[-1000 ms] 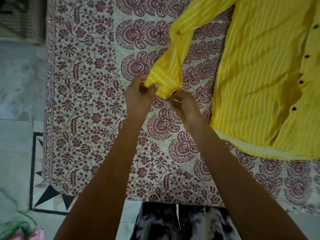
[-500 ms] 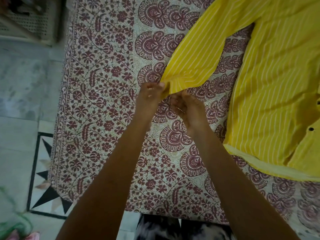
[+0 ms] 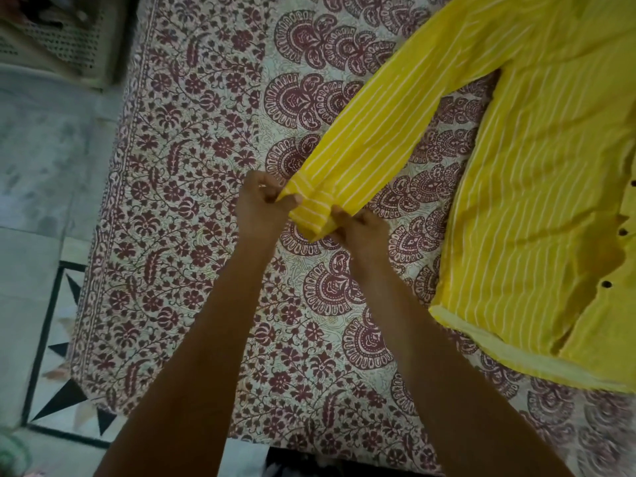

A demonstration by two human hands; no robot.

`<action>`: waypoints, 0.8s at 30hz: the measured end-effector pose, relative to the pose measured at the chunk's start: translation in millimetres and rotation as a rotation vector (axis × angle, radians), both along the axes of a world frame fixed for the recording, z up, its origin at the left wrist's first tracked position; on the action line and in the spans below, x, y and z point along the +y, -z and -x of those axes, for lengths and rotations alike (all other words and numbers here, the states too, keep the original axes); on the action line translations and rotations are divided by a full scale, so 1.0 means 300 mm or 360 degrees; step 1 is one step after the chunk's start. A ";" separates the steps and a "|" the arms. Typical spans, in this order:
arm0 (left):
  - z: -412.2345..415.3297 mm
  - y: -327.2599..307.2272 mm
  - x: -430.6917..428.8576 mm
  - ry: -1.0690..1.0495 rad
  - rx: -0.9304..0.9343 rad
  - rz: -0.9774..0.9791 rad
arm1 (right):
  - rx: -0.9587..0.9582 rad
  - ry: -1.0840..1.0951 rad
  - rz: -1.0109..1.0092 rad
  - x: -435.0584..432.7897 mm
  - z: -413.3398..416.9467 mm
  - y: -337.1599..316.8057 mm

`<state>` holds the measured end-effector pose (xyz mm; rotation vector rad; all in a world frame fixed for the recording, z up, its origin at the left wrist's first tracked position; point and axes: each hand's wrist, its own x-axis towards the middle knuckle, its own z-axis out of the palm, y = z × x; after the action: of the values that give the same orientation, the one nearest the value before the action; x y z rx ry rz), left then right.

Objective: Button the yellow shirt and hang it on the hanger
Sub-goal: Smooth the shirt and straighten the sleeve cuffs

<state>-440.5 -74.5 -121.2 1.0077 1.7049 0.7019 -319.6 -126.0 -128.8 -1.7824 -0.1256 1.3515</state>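
A yellow shirt with thin white stripes [image 3: 537, 187] lies spread on the patterned bed at the right, its front open and dark buttons [image 3: 606, 284] showing along the right edge. Its sleeve [image 3: 385, 132] stretches out straight toward me. My left hand [image 3: 261, 208] pinches the left corner of the sleeve's cuff [image 3: 309, 210]. The cuff's right side is pinched by my right hand [image 3: 361, 232]. No hanger is in view.
The bed is covered with a maroon floral printed sheet [image 3: 206, 235]. Its left edge drops to a pale tiled floor [image 3: 41, 173] with a black star inlay [image 3: 65, 401]. A perforated crate [image 3: 58, 39] stands at the top left.
The folded sleeve has been pulled out straight. Both hands kept hold of the cuff, and the view shifted so the shirt body sits further right.
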 end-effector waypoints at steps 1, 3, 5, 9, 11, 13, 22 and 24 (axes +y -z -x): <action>0.021 0.010 -0.003 0.0011 0.0133 -0.0014 | -0.0202 -0.0146 0.0014 -0.007 0.026 0.016; 0.056 0.032 -0.011 0.0042 0.0375 -0.0011 | -0.0568 -0.0455 0.0069 -0.002 0.080 0.039; 0.078 0.051 -0.014 0.0082 0.0471 -0.0021 | -0.0739 -0.0560 0.0163 0.009 0.112 0.044; 0.097 0.056 0.008 0.0198 0.0641 -0.0069 | -0.0714 -0.0608 0.0222 0.025 0.112 0.035; 0.095 0.029 0.017 0.0246 0.0780 -0.0074 | -0.0693 -0.0633 0.0281 0.019 0.082 0.008; 0.074 -0.016 0.008 0.0275 0.0855 -0.0125 | -0.0703 -0.0620 0.0258 -0.004 0.022 -0.034; -0.267 -0.226 -0.174 0.0382 0.0752 -0.0432 | -0.0904 -0.0655 -0.0236 -0.160 -0.387 -0.198; -0.427 -0.286 -0.210 0.0378 0.0698 -0.0457 | -0.0981 -0.0697 -0.0310 -0.188 -0.553 -0.259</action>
<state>-312.6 -137.6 -35.5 1.6313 1.8398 0.6094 -153.7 -182.4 -51.1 -2.0132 -0.9943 0.9772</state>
